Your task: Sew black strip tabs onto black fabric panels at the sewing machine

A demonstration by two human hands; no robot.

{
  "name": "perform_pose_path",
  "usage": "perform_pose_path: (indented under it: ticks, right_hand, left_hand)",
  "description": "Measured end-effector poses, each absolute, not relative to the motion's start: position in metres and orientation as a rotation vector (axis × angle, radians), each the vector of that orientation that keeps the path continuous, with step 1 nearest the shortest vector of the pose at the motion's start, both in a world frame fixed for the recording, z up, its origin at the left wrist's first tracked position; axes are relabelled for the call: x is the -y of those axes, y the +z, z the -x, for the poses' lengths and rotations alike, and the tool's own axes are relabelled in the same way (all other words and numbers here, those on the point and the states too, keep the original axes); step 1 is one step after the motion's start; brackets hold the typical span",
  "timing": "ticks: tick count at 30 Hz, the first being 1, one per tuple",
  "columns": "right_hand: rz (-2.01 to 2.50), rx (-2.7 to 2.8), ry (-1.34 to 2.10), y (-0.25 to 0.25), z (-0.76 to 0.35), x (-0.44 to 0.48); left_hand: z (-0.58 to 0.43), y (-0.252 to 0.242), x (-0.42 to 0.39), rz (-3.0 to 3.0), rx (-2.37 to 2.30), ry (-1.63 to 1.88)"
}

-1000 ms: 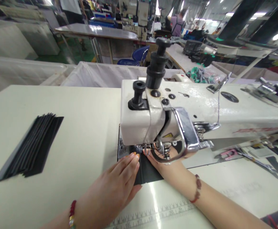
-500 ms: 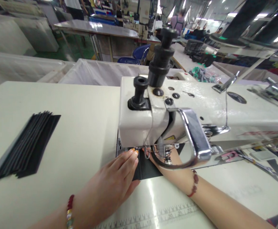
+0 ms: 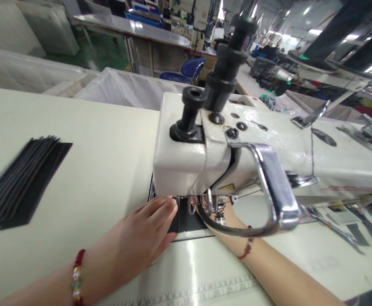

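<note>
The head of a white sewing machine (image 3: 179, 170) stands in the middle of the view. Under its needle area lies a flat black piece of material (image 3: 188, 219), partly hidden by the machine. My left hand (image 3: 141, 233) rests palm down at the piece's left edge, fingers stretched out and close together, tips beside the presser foot area. Behind the curved metal guard, my right hand (image 3: 232, 219) reaches in from the right under the machine arm. Its fingers are mostly hidden by the guard and needle parts, so their grip does not show.
A stack of black strips (image 3: 23, 182) lies on the pale tabletop (image 3: 109, 157) at left. Tweezers (image 3: 335, 229) and small dark scraps lie at right. A printed ruler (image 3: 217, 293) runs along the front. Cloth-lined bins (image 3: 125, 87) stand behind the table.
The black piece's near edge has moved farther in towards the machine, baring a strip of plate. Both hands stay beside it. The camera view has shifted and tilted slightly.
</note>
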State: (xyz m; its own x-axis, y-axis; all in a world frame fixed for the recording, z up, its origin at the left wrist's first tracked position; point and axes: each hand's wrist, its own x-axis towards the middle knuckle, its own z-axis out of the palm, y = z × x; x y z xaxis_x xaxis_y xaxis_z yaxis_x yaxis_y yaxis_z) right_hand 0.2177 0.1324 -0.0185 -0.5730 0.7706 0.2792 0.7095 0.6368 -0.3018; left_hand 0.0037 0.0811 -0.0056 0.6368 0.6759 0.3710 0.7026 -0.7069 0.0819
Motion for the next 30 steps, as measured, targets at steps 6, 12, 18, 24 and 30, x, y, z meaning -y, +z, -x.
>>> perform_pose_path:
  ticks: [6,12,18,24,30]
  right_hand:
    - [1.177,2.509,0.148,-0.023,-0.221,-0.136]
    - [1.195,2.525,0.005,-0.010,-0.220,-0.134]
    - [1.329,2.610,-0.076,0.008,-0.231,-0.109]
    - [1.411,2.635,-0.018,0.006,-0.231,-0.107]
    - [1.406,2.627,-0.035,0.006,-0.233,-0.107]
  left_hand:
    - [-0.002,-0.008,-0.082,2.849,1.253,-0.549]
    - [0.008,0.001,-0.080,2.954,1.211,-0.600]
    - [0.012,0.000,-0.072,2.848,1.040,-0.516]
    - [0.014,-0.011,-0.071,2.782,0.932,-0.512]
    - [0.015,-0.013,-0.072,2.781,0.951,-0.521]
